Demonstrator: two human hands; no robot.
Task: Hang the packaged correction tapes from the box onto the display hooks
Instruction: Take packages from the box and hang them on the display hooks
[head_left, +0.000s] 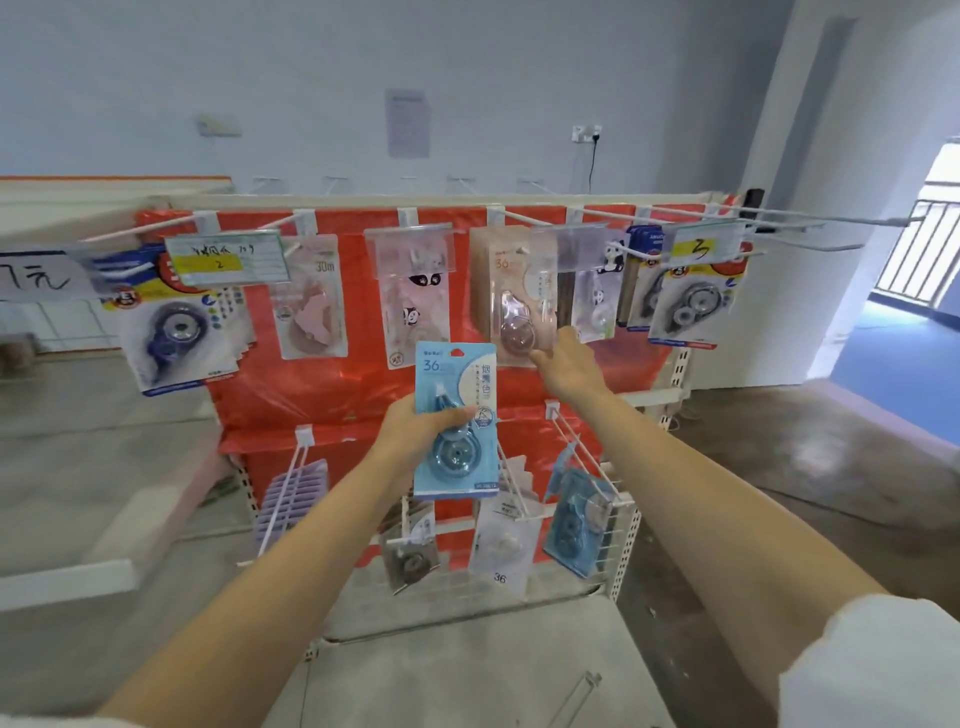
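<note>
Before red-backed display rack (291, 374) on concrete floor (831, 467), left hand (415, 426) grips blue correction tape pack (456, 415); right hand (566, 364), fingers relaxed, touches pink pack (511, 291).

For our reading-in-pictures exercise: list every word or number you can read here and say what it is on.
"36" – blue pack in the left hand
"30m" – pink pack
"36" – brown pack
"36" – white pack, lower row
"2" – left price tag
"3" – right price tag
Smaller print on the packs and the wall notice: too blurred.
</note>
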